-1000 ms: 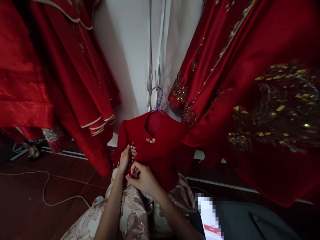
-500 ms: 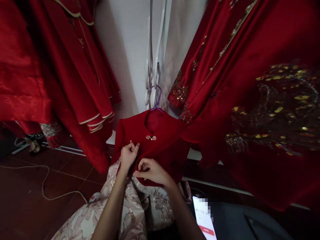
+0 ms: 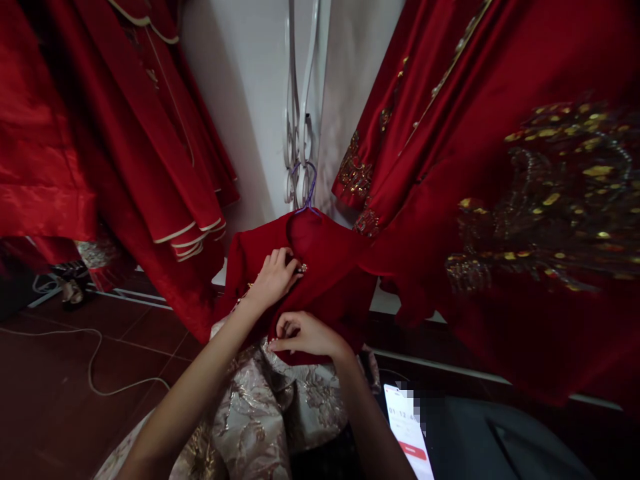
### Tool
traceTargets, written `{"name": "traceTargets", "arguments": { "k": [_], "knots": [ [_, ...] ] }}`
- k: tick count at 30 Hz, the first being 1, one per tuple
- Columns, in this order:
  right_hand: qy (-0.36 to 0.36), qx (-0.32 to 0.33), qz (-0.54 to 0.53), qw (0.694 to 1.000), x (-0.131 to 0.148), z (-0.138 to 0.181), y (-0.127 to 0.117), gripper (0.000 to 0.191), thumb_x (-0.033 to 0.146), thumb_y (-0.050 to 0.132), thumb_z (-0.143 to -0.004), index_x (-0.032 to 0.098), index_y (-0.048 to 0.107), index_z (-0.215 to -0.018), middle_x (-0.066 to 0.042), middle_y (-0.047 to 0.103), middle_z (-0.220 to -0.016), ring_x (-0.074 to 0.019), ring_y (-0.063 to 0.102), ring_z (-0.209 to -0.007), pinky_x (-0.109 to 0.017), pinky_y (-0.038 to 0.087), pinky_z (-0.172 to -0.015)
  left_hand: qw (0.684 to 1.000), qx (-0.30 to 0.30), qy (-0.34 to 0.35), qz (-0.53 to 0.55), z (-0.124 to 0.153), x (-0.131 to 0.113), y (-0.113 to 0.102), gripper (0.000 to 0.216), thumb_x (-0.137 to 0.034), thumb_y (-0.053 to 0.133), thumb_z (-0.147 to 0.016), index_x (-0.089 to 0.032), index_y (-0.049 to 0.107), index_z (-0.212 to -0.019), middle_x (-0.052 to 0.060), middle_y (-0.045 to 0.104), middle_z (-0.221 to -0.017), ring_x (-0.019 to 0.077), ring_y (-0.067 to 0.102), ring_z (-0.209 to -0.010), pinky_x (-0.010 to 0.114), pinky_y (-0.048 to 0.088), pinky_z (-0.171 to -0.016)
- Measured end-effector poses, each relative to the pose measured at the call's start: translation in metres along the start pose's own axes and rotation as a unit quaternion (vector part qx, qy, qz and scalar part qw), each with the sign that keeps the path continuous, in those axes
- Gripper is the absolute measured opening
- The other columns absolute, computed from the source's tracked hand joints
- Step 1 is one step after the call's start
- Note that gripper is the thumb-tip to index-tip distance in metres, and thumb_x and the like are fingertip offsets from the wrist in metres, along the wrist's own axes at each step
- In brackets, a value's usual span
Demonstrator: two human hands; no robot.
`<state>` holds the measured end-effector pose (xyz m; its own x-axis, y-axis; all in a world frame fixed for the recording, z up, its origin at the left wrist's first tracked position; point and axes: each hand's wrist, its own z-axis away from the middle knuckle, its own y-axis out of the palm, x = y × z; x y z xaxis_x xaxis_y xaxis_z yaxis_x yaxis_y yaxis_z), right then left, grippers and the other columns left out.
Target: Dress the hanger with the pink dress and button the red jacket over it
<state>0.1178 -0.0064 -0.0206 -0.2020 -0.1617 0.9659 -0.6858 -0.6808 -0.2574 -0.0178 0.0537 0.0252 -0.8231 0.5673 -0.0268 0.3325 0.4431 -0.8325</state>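
Note:
A small dark red top (image 3: 330, 280) hangs on a purple hanger (image 3: 306, 190) from a white metal rack (image 3: 299, 100) against the wall. My left hand (image 3: 276, 275) reaches up to the pearl button clasp (image 3: 301, 268) near the neckline, fingers curled on the cloth beside it. My right hand (image 3: 303, 335) is lower, pinching the front edge of the same top. Under the top hangs a pale floral brocade skirt (image 3: 270, 413) with gold thread.
Red satin garments (image 3: 115, 140) with cream trim hang at the left. Red gowns with gold embroidery (image 3: 500, 187) hang at the right. A phone (image 3: 406, 430) with a lit screen lies at the lower right. A white cable (image 3: 90, 373) runs over the dark tiled floor.
My left hand has moved up from the side opening to the clasp near the neckline. My right hand stays on the front edge. The view has shifted slightly upward.

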Motion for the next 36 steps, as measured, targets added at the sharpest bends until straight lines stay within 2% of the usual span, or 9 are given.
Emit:
{"name": "traceTargets", "arguments": {
  "k": [3,7,14,18,22,30,32,33,36],
  "knots": [
    [-0.007,0.005,0.007,1.000,-0.001,0.002,-0.002,0.031,0.041,0.073,-0.063,0.016,0.058,-0.075,0.000,0.063,-0.066,-0.0108,0.058,-0.057,-0.021,0.043,-0.054,1.000,0.002,0.009,-0.014,-0.002,-0.003,-0.001,0.019,-0.031,0.044,-0.088,-0.017,0.054,-0.097,0.012,0.046,-0.117,0.0255,0.042,-0.105,0.041,0.037,-0.084],
    [-0.016,0.020,-0.013,1.000,-0.007,0.000,-0.004,0.031,0.043,0.071,-0.065,0.014,0.061,-0.074,-0.002,0.066,-0.072,-0.0119,0.060,-0.064,-0.023,0.046,-0.060,0.999,0.002,0.020,0.038,0.000,-0.007,-0.005,0.018,-0.031,0.042,-0.089,-0.017,0.053,-0.094,0.010,0.053,-0.107,0.0233,0.045,-0.104,0.040,0.034,-0.090],
    [0.018,0.083,-0.020,0.996,-0.005,0.004,-0.009,0.030,0.041,0.074,-0.061,0.014,0.064,-0.072,-0.002,0.067,-0.071,-0.0121,0.060,-0.065,-0.022,0.046,-0.061,0.994,-0.010,0.023,0.110,0.001,-0.007,-0.003,0.015,-0.025,0.036,-0.091,-0.020,0.050,-0.088,0.005,0.058,-0.084,0.0181,0.053,-0.084,0.039,0.033,-0.094],
    [0.016,0.082,-0.045,0.996,0.009,0.009,-0.009,0.028,0.039,0.074,-0.060,0.015,0.065,-0.072,-0.002,0.067,-0.073,-0.0120,0.061,-0.065,-0.023,0.047,-0.062,0.991,-0.023,0.008,0.133,0.003,-0.006,0.000,0.012,-0.023,0.038,-0.090,-0.019,0.049,-0.087,0.005,0.059,-0.083,0.0182,0.053,-0.082,0.037,0.037,-0.088],
    [0.004,0.088,-0.049,0.995,0.020,0.013,-0.008,0.028,0.039,0.074,-0.060,0.016,0.066,-0.074,-0.002,0.068,-0.074,-0.0128,0.062,-0.066,-0.024,0.047,-0.063,0.987,-0.035,0.004,0.154,0.006,-0.005,-0.002,0.013,-0.024,0.038,-0.090,-0.020,0.050,-0.085,0.005,0.059,-0.083,0.0179,0.053,-0.083,0.036,0.037,-0.088],
    [0.011,0.141,-0.031,0.989,0.018,0.020,-0.013,0.028,0.036,0.072,-0.065,0.016,0.063,-0.082,-0.001,0.066,-0.078,-0.0108,0.061,-0.071,-0.023,0.048,-0.068,0.990,-0.065,-0.018,0.124,0.010,-0.006,-0.010,0.018,-0.035,0.044,-0.088,-0.020,0.051,-0.079,0.003,0.059,-0.077,0.0172,0.052,-0.077,0.037,0.032,-0.093],
    [-0.016,0.121,-0.044,0.992,0.017,0.018,-0.011,0.030,0.037,0.071,-0.068,0.016,0.062,-0.087,-0.003,0.066,-0.084,-0.0119,0.062,-0.077,-0.025,0.049,-0.073,0.992,-0.071,-0.033,0.095,0.011,-0.003,-0.012,0.022,-0.037,0.045,-0.087,-0.020,0.052,-0.074,0.003,0.058,-0.071,0.0175,0.051,-0.074,0.039,0.029,-0.093],
    [-0.034,0.088,-0.054,0.994,0.017,0.016,-0.010,0.031,0.039,0.069,-0.069,0.016,0.061,-0.088,-0.003,0.066,-0.085,-0.0126,0.062,-0.080,-0.026,0.049,-0.075,0.993,-0.078,-0.046,0.081,0.012,-0.001,-0.012,0.023,-0.037,0.045,-0.087,-0.020,0.052,-0.073,0.003,0.058,-0.070,0.0178,0.051,-0.073,0.039,0.028,-0.093],
    [-0.102,-0.097,-0.106,0.984,0.022,0.003,-0.010,0.036,0.044,0.063,-0.074,0.017,0.056,-0.096,-0.005,0.065,-0.090,-0.0149,0.063,-0.086,-0.031,0.051,-0.079,0.989,-0.102,-0.095,0.042,0.014,0.008,-0.009,0.018,-0.034,0.046,-0.086,-0.019,0.054,-0.081,0.004,0.057,-0.069,0.0196,0.052,-0.072,0.041,0.029,-0.091]
  ]
}}
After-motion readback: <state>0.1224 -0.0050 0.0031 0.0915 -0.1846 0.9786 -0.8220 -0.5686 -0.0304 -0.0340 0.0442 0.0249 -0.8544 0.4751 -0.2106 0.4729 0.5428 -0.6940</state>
